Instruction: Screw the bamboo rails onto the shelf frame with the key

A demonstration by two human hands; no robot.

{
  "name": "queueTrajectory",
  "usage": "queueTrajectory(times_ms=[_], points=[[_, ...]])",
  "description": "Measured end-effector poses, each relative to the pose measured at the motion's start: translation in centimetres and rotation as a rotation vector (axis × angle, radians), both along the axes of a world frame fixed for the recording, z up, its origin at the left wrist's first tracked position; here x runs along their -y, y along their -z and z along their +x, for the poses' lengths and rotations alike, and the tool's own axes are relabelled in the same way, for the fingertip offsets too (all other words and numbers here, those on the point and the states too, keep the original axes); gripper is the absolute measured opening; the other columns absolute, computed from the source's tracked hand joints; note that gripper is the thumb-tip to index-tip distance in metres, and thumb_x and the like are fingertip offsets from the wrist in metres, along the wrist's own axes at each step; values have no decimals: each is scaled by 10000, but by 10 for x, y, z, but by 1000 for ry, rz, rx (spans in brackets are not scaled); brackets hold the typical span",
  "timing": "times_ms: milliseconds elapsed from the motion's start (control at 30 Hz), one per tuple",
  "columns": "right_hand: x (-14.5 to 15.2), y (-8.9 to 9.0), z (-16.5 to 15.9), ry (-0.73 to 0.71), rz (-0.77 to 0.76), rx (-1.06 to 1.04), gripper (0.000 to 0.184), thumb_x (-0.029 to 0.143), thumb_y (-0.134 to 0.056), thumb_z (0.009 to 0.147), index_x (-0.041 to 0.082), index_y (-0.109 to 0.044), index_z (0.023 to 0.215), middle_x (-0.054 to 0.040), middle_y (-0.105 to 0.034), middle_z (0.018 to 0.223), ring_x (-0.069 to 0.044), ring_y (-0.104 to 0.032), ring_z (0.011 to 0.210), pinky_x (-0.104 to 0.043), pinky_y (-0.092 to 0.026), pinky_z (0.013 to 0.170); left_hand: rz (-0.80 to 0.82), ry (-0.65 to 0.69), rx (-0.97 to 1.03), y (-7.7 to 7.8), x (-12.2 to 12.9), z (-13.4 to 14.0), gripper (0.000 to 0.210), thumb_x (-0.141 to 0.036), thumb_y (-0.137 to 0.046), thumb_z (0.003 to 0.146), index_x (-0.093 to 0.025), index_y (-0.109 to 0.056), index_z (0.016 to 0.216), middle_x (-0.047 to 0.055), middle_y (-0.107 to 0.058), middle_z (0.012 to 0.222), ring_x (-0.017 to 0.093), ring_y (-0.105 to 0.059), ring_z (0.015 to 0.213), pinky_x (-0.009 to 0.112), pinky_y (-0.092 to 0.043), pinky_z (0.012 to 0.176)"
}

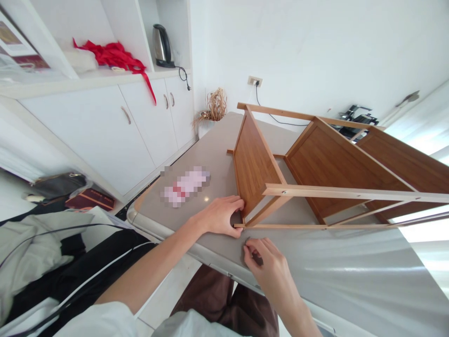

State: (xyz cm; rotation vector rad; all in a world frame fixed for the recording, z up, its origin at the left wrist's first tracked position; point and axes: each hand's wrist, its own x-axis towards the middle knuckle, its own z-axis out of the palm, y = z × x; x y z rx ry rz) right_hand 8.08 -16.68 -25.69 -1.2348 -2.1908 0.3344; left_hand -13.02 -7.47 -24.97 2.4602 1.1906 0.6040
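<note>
A wooden shelf unit [259, 157] with several brown panels and pale rails lies on its side on the grey tabletop [217, 154]. My left hand [220, 215] is closed around its near left corner, fingers against the end panel and thumb by the tip of the bottom rail. Just right of that and closer to me, my right hand [264, 257] pinches a tiny dark piece between thumb and forefinger, beside the rail. Its kind is too small to tell, and the curled fingers partly hide it.
A blurred pink-and-red item [185, 187] lies on the table to the left. White cabinets [140, 121] hold a red ribbon [115, 56] and an electric kettle [163, 47]. Dried plants [215, 105] stand behind the table. Clothes [42, 248] are heaped at the left.
</note>
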Motion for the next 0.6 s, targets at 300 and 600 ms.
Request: queueTrajectory(times_ms=[300,600], points=[[-1,-1,-7,-110,-143,-229,181,115,-574,914,233,-703,958,-17,-681,884,-130,-653,770,-230,-528,737,3,1,1,-1,1,0,404,-382,-731,641,-232,-468,910,10,-622,945,220,-613,859,321,-446,732],[-3,-3,-1,33,-206,-234,126,127,-612,835,217,-692,873,-1,-636,785,-124,-591,664,-235,-499,658,20,21,22,3,0,-1,418,-384,-737,640,-237,-459,915,3,-608,936,209,-602,852,316,-455,739]])
